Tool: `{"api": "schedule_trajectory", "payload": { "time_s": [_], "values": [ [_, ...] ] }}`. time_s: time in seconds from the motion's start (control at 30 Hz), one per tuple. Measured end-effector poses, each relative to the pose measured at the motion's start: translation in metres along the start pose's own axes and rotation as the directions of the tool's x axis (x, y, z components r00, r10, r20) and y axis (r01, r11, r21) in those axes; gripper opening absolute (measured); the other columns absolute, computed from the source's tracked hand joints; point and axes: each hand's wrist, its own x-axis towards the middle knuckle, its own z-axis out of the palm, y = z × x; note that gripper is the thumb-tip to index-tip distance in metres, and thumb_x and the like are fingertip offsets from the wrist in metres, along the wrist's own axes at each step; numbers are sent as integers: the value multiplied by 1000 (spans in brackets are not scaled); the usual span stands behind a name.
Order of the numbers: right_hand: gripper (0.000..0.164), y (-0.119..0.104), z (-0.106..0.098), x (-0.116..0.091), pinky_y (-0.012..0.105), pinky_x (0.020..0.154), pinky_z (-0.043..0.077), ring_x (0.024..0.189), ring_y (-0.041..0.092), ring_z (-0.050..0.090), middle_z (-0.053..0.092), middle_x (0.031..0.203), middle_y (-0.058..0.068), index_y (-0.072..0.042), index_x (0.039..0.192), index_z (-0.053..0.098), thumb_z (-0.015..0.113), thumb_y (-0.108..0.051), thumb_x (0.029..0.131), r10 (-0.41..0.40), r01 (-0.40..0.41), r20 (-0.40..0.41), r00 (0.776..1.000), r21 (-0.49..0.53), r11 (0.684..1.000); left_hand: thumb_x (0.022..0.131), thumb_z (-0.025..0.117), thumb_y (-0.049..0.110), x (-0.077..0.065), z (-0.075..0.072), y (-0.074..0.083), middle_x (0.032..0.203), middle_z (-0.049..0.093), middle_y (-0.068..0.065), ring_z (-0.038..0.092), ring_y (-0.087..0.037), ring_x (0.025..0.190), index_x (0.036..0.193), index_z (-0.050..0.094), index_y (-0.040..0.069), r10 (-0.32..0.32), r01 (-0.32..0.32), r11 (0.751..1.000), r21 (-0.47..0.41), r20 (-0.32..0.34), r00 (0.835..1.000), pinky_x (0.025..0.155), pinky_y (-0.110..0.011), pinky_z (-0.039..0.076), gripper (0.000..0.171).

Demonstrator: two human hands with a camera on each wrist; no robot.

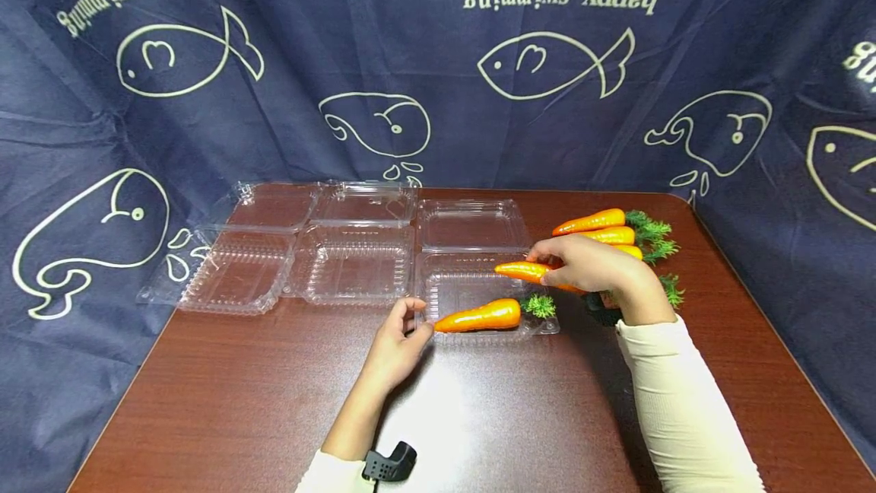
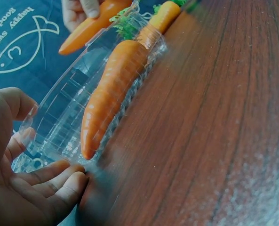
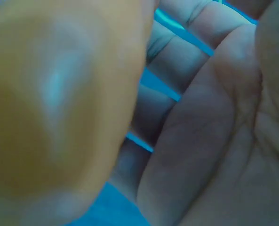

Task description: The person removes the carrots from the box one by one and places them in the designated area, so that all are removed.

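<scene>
My left hand point(image 1: 399, 345) grips the near left corner of a clear plastic container point(image 2: 59, 101), fingertips around its rim. Inside that container lies an orange carrot point(image 1: 482, 316) with a green leafy top, its tip toward my left hand. My right hand point(image 1: 591, 261) holds a second carrot point(image 1: 523, 271) above the container's right side, thumb and fingers pinching it, tip pointing left. This carrot's thick end fills much of the right wrist view, blurred, beside the palm point(image 3: 200, 136). In the head view my right hand hides part of it.
Several more carrots point(image 1: 590, 221) with green tops lie at the back right of the brown table point(image 1: 274, 386). Two other open clear containers point(image 1: 356, 268) point(image 1: 236, 268) stand to the left, lids laid back toward the blue curtain point(image 1: 438, 44).
</scene>
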Motion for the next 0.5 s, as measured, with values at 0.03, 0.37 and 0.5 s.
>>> {"api": "schedule_trajectory", "payload": {
  "time_s": [0.03, 0.37, 0.5],
  "values": [
    [24, 3, 1, -3, 30, 62, 42, 68, 15, 51, 59, 80, -3, -12, 106, 70, 69, 0, 85, 3, -3, -6, 1000, 11, 1000, 94, 64, 22, 0, 0, 0, 128, 60, -9, 58, -26, 110, 125, 56, 13, -1, 1, 1000, 2, 1, 1000, 91, -49, 47, 34],
    [26, 33, 3, -34, 27, 64, 41, 71, 15, 51, 64, 89, -2, -9, 107, 70, 71, 1, 83, 1, -1, -81, 997, 5, 1000, 94, 62, 21, -3, -1, 3, 125, 60, -6, 58, -24, 108, 127, 56, 14, -10, 10, 1000, -8, 4, 1000, 87, -44, 49, 34],
    [26, 45, 6, -44, 28, 68, 42, 75, 14, 52, 65, 92, -5, -9, 108, 71, 74, -2, 82, -7, 3, -104, 995, -46, 999, 95, 61, 21, -4, 0, 3, 135, 55, -10, 57, -28, 114, 130, 55, 13, -22, 22, 1000, -21, -11, 1000, 91, -48, 49, 36]
  ]
}}
